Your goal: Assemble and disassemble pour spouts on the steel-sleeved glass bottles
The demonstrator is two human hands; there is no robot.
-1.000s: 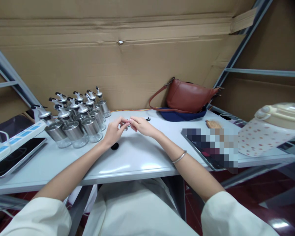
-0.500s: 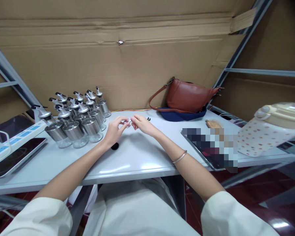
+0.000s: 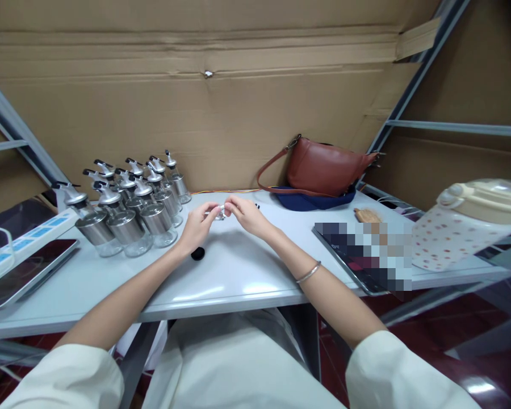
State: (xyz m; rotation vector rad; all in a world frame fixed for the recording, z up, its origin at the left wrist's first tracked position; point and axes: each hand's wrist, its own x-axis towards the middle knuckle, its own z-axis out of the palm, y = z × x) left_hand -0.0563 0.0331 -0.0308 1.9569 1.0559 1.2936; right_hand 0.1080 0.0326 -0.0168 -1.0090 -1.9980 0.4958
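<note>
My left hand (image 3: 199,224) is closed in a pinch around a small, shiny silver-and-clear piece (image 3: 221,215) above the middle of the table. From the other side, my right hand (image 3: 247,216) meets it with closed fingertips, gripping the same piece or something white on it; the fingers hide most of it. Near my left wrist lies a round black cap (image 3: 198,253). Just beyond my right hand, small black parts (image 3: 257,206) show partly. To the left stand several glass bottles (image 3: 130,233) with steel sleeves and silver pourer tops with black levers.
A power strip (image 3: 29,241) and a tablet (image 3: 34,267) lie at the left. A brown bag (image 3: 323,165) rests on a navy cap (image 3: 315,199) at the back. On the right are a partly blurred dark device (image 3: 336,255), a wooden piece (image 3: 367,216) and a dotted jug (image 3: 451,233).
The fingers of both hands have shifted slightly around the small piece, and more of its shiny part shows below them. The bottles and other table items stay put.
</note>
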